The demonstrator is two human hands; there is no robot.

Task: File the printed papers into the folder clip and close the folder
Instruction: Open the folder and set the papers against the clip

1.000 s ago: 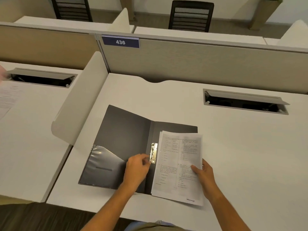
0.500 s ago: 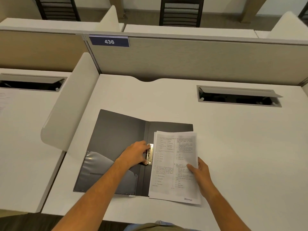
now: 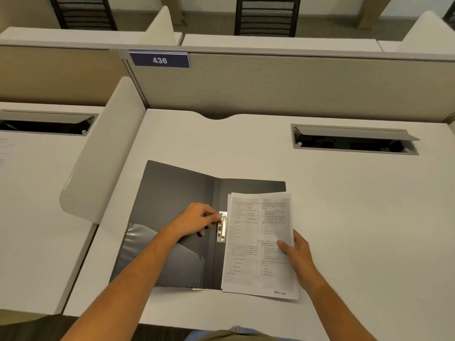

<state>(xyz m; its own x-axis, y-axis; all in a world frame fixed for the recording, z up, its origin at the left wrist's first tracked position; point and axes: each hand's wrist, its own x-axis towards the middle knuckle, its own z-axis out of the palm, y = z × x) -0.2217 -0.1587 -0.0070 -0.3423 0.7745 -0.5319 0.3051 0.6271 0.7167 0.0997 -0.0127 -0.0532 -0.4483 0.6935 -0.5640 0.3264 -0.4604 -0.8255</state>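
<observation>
A dark grey folder (image 3: pixel 177 193) lies open on the white desk, with a clear plastic pocket (image 3: pixel 142 244) on its left flap. A metal clip (image 3: pixel 222 226) sits by the spine on the right flap. My left hand (image 3: pixel 197 219) rests on the left flap with its fingertips pinched on the clip's lever. The stack of printed papers (image 3: pixel 256 242) lies on the right flap, its left edge just beside the clip and its lower edge past the folder. My right hand (image 3: pixel 296 249) holds the stack's right edge, thumb on top.
A beige partition (image 3: pixel 295 89) with a blue "436" plate (image 3: pixel 160 60) backs the desk. A curved white divider (image 3: pixel 108 153) stands to the left of the folder. An open cable hatch (image 3: pixel 352 141) is at the back right. Another printed sheet (image 3: pixel 5 148) lies on the neighbouring desk.
My left hand moved up from the folder's lower spine to the clip and took hold of its lever. The papers slid slightly left toward the clip. The view shifted.
</observation>
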